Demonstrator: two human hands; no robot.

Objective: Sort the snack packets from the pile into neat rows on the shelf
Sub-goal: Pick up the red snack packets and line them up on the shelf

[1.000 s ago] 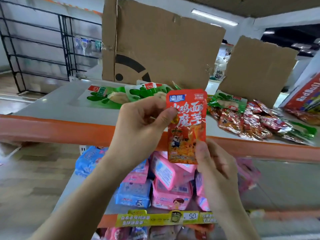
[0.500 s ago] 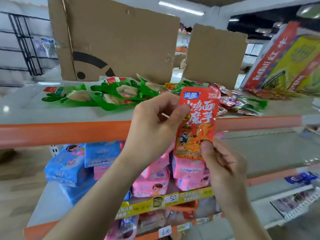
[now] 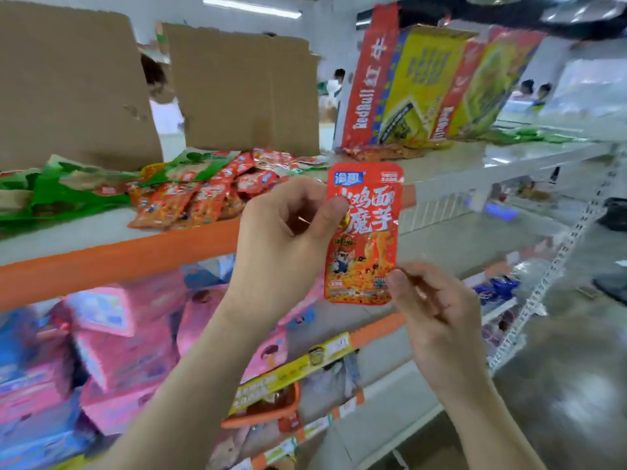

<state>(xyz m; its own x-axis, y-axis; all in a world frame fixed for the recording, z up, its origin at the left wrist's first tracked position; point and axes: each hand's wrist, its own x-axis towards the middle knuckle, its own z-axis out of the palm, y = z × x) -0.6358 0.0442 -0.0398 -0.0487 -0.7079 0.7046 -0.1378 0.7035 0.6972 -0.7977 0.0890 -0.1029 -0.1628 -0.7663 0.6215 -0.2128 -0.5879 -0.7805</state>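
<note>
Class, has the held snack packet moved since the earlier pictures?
Yes, rightwards: the held snack packet was left of the pile of red packets on the shelf; now it is right of it.

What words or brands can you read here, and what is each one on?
"鸡面" and "魔芋": red packet; the character before them is partly covered.
"RedBull" and "红牛": tilted carton at the back.
The packet's blue logo and the yellow price strip: too blurred to read.
</note>
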